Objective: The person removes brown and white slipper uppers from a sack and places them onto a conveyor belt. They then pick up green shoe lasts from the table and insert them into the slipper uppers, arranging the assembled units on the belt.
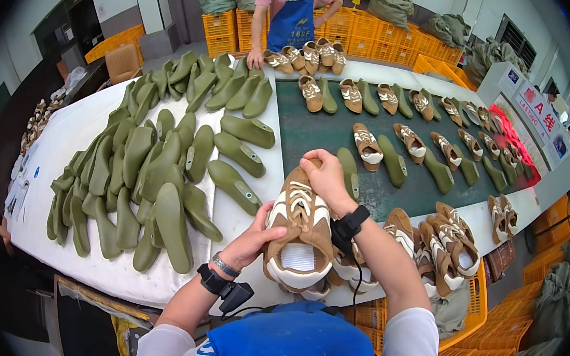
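Between my two hands I hold a brown and white laced sneaker (299, 229), its toe pointing away from me and its opening facing up. My left hand (257, 236) is wrapped round the shoe's left side, thumb near the laces. At the toe, my right hand (326, 179) grips with its fingers over the far end. A green shoe last (348, 171) lies just past my right hand. Left of the shoe, several loose green lasts (235, 186) lie on the white table. More brown sneakers (357, 271) sit under and beside my right forearm.
A big heap of green lasts (139, 157) covers the white table (40, 223) on the left. Rows of sneakers and lasts stand on the dark green belt (299, 135). Across the table stands a person in a blue apron (293, 24). Orange crates (479, 300) stand at the right.
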The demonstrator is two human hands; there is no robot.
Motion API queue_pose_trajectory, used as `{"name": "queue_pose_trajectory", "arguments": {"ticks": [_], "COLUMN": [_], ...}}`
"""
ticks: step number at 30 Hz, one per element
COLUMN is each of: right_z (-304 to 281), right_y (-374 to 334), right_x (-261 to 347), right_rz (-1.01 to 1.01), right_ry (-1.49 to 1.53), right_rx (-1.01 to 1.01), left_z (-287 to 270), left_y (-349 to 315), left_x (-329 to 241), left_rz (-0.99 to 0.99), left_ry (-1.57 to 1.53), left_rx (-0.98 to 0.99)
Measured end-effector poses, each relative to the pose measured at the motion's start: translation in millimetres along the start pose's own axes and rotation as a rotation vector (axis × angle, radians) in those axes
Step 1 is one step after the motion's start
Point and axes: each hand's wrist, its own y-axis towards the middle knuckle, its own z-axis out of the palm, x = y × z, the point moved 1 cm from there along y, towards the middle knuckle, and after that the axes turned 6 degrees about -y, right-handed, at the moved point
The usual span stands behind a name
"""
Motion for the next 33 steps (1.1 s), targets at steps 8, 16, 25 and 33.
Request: {"name": "queue_pose_trajectory", "arguments": {"ticks": [8,16,25,33], "right_z": [-62,-128,-156,-134], "right_y": [-30,-208,-256,-237], "right_x": [-23,-53,-49,-15], "right_rz": [0.138,0.444,0.553,0.366], "right_ry": [0.549,0.092,-0.069,-0.197], "right_rx": [0.144,0.067,0.089,0.188], "left_z": [-89,-157,-234,-226], "left_y": [63,169,257,206], "left_x": [-60,-37,-175,-109], "left_rz": [0.312,0.569,0.452,0.185], "left_ry": [-0.235,-0.287,-0.192,0.669], "left_rx": [-0.299,-0.664,-0.471,-0.472]}}
